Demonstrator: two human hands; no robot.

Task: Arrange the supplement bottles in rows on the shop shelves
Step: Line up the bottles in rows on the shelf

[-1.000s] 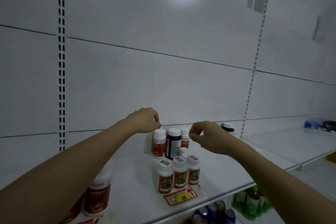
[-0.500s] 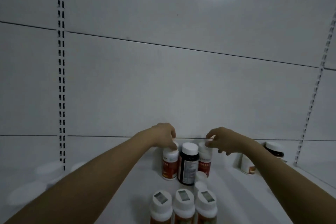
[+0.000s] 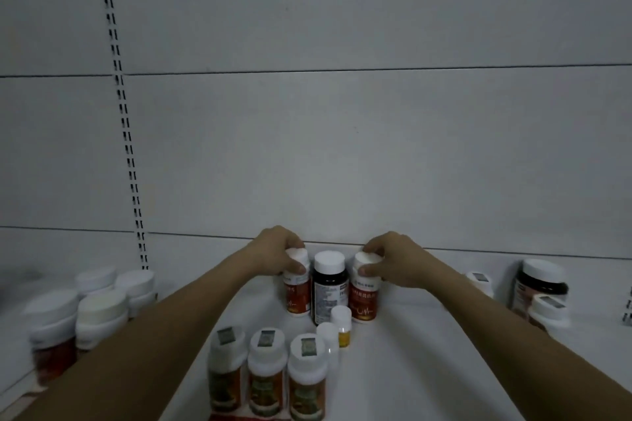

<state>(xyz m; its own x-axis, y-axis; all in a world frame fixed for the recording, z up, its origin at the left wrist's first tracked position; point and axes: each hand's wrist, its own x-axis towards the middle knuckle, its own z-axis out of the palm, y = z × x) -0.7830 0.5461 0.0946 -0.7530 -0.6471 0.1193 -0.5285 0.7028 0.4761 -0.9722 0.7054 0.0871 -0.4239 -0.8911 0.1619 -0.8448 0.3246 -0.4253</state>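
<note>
Three bottles stand in a row at the back of the white shelf (image 3: 410, 352), close against the pale rear panel (image 3: 342, 147); my left hand (image 3: 273, 251) curls its fingers (image 3: 297, 268) round the white cap of the left red-labelled bottle (image 3: 297, 294); my right hand (image 3: 393, 261) grips the cap of the right red-labelled bottle (image 3: 365, 297) the same way, thumb across its front edge; between them, untouched, a dark bottle (image 3: 330, 287) with a white cap and a pale printed label, taller than its neighbours; all three upright, cylindrical, smooth plastic, contents hidden. Two small vials just in front: one with yellow contents (image 3: 343, 326) and a white cap, one clear-walled (image 3: 327, 340), contents not discernible. Nearer row of three white-capped bottles (image 3: 266, 376) with orange-green labels and a grey sticker on each cap, standing side by side, touching or nearly so. Left edge: a blurred cluster of wide white-lidded jars (image 3: 99, 311), one showing red below the lid. Right edge: a dark jar (image 3: 540, 284) with a white lid, a smaller white-capped bottle (image 3: 550, 313) before it, another cap (image 3: 478, 280) behind my right forearm. Slotted metal upright (image 3: 123, 120) runs up the panel at left.
</note>
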